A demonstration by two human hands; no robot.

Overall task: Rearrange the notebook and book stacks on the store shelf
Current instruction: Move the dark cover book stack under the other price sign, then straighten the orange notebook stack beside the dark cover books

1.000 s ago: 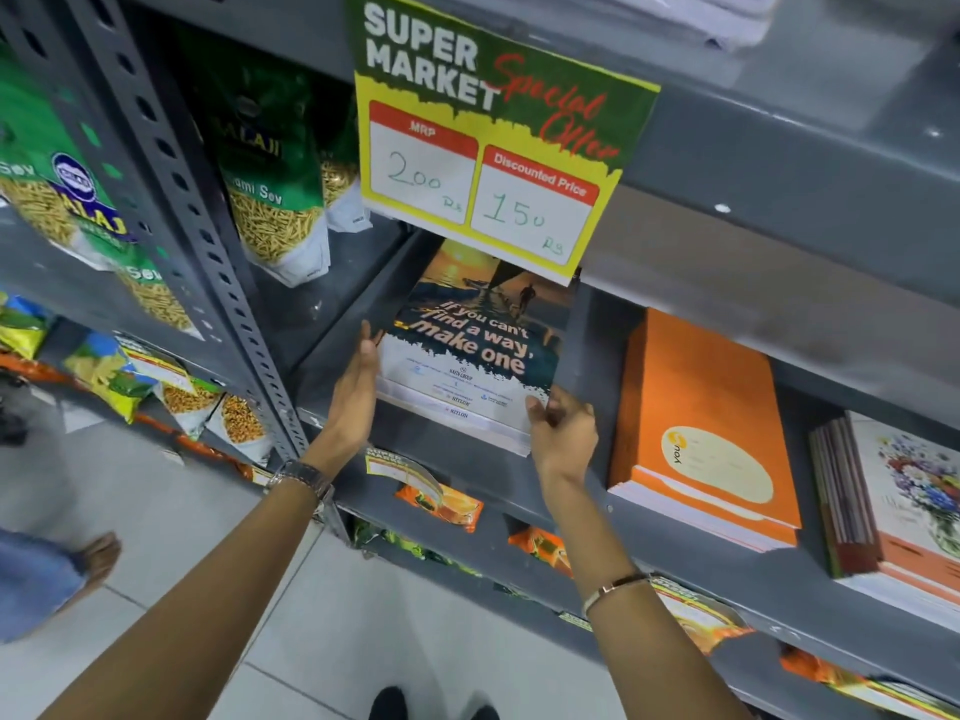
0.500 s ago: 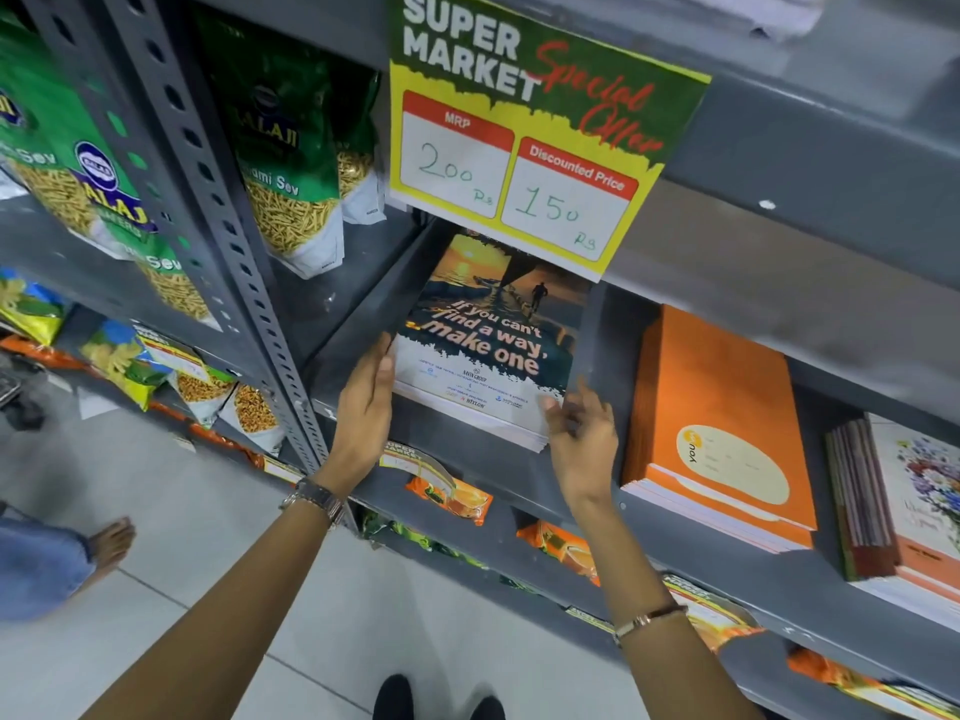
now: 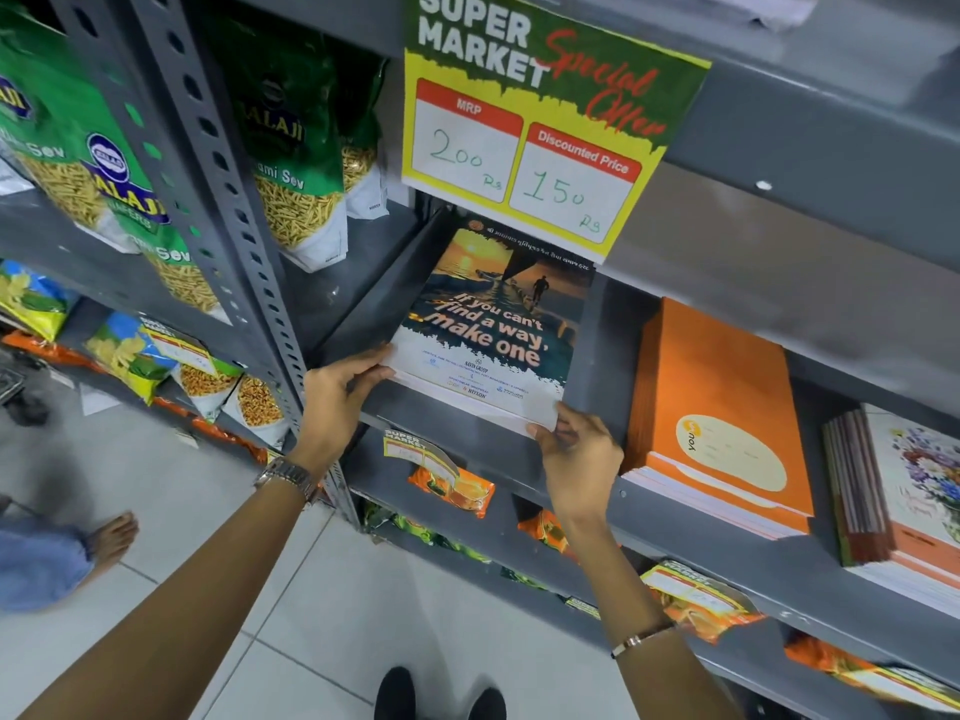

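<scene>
Head view: we've got the left hand [image 3: 337, 394] and right hand [image 3: 576, 454] gripping the notebook stack's [image 3: 493, 330] near corners at frame centre, so slide it level along the shelf [image 3: 467, 444].

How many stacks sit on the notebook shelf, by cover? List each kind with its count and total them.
Sunset-cover stack: 1
Orange stack: 1
Floral-cover stack: 1
Total: 3
</scene>
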